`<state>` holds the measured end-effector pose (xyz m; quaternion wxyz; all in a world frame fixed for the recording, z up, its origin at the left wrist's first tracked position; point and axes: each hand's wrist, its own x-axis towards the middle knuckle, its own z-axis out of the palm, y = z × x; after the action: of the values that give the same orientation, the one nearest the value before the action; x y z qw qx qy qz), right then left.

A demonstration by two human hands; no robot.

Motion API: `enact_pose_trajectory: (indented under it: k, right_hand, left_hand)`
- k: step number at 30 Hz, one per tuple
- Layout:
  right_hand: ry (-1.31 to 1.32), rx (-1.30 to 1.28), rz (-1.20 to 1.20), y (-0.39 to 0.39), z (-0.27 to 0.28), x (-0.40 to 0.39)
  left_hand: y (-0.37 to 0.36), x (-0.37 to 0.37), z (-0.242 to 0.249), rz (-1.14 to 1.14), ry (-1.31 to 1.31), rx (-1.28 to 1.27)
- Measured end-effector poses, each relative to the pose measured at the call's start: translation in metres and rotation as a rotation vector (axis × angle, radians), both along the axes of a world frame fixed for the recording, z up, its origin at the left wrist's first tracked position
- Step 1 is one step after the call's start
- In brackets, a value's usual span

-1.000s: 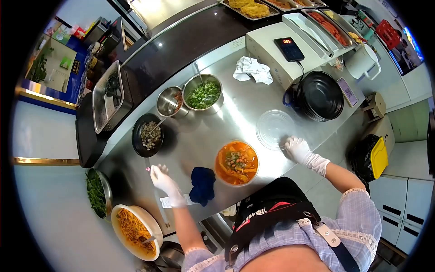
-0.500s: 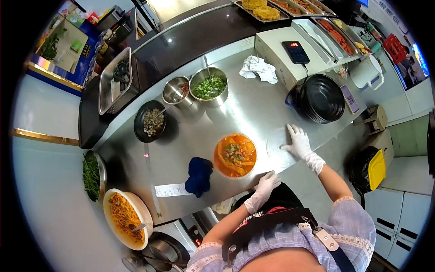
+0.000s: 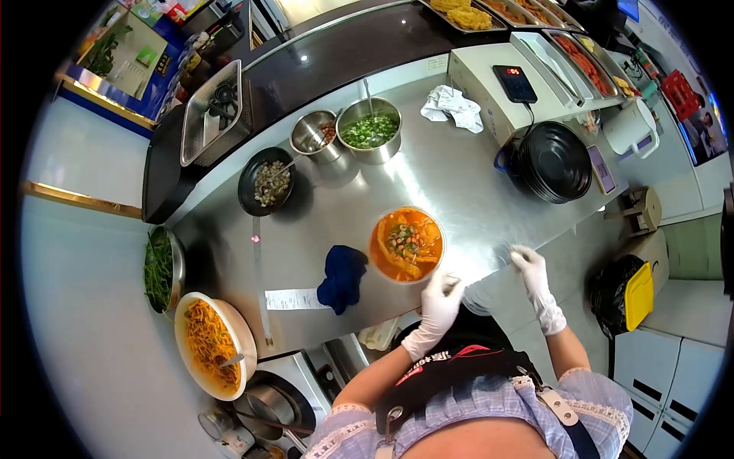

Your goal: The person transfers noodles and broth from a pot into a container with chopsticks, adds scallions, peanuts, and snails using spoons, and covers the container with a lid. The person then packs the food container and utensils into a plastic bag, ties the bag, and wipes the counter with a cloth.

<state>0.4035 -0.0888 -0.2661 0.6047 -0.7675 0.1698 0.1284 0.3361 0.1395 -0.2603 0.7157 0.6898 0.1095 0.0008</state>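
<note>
A round bowl of orange-red soup (image 3: 407,243), topped with chopped greens and nuts, sits on the steel counter. My left hand (image 3: 439,312), in a white glove, is just below and right of the bowl with its fingers pinched together. At the counter's front edge, my right hand (image 3: 533,280), also gloved, has its fingers curled in a pinch. Between the two hands a clear plastic lid (image 3: 479,298) shows faintly, its rim apparently gripped on both sides. A dark blue cloth (image 3: 342,278) lies left of the bowl, partly over a paper receipt (image 3: 290,299).
Steel pots of chopped scallions (image 3: 371,131) and nuts (image 3: 316,135) stand at the back, beside a black bowl (image 3: 266,182). Stacked black bowls (image 3: 556,162) are at the right. A crumpled white cloth (image 3: 452,108) lies behind. Bowls of orange shreds (image 3: 206,344) and greens (image 3: 158,271) stand left.
My right hand has lifted the clear lid off the counter and drawn it nearer me. My left hand has risen from the counter's edge to the lid. The view has shifted slightly.
</note>
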Motion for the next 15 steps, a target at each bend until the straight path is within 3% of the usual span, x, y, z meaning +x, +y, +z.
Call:
enact_pose_trajectory:
  k: [3, 6, 8, 11, 15]
  right_hand:
    - [-0.195, -0.020, 0.154, 0.063, 0.020, 0.048]
    - [-0.299, -0.006, 0.281, 0.127, 0.044, 0.075]
    - [-0.449, -0.104, 0.419, 0.161, 0.067, 0.076]
    - [-0.699, -0.377, 0.636, 0.195, 0.074, 0.068]
    - [-0.692, -0.479, 0.686, 0.208, 0.059, 0.075]
  left_hand:
    - [0.039, 0.015, 0.038, 0.212, -0.025, -0.008]
    - [0.080, 0.009, 0.032, 0.411, -0.021, -0.029]
    - [0.102, -0.005, 0.022, 0.512, -0.025, 0.031]
    - [0.118, -0.026, -0.013, 0.588, 0.084, -0.176]
    - [0.115, -0.025, -0.037, 0.630, 0.162, -0.279]
